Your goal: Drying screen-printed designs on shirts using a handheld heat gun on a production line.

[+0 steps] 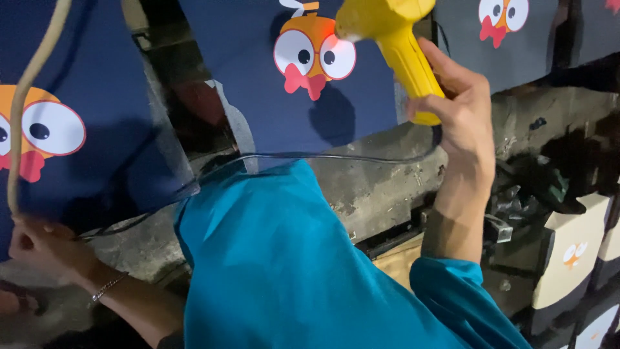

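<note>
The right hand [455, 97] was closed around the grip of a yellow heat gun [394, 39], fingers wrapped and thumb along the handle, with the nozzle held close to an orange bird print [314, 55] on a dark blue panel [258, 84]; a red glow showed at the print beside the nozzle. A thin cable [310, 156] ran from the gun's base across the concrete ledge [381, 174]. The left hand [35, 249], low at the left, was pinched shut on a pale hose [26, 90] that rose out of frame. The gun appeared rigid, moderately light and hot at the nozzle, so the handle was judged the only safe hold. The panel looked thin and soft, likely to scorch. A teal sleeve [278, 271] covered the middle foreground.
</note>
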